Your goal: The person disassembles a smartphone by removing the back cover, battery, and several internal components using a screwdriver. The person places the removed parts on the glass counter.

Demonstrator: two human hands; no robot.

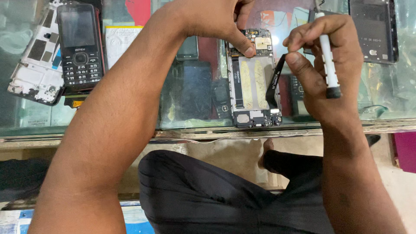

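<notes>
An opened smartphone (252, 82), its back removed and its boards and two yellow adhesive strips exposed, lies on a glass counter (130, 125). My left hand (216, 19) reaches across and presses a fingertip on the phone's upper left corner. My right hand (323, 65) pinches the loose end of a black flex ribbon cable (274, 84) that runs down to the phone's lower right. A white screwdriver with a black tip (328, 60) is tucked in the same hand, pointing down.
A black keypad phone (80, 45) lies at the counter's left on a white phone frame (37, 65). A dark phone back cover (373, 28) sits at the top right. More phones show under the glass. My dark-trousered legs are below the counter edge.
</notes>
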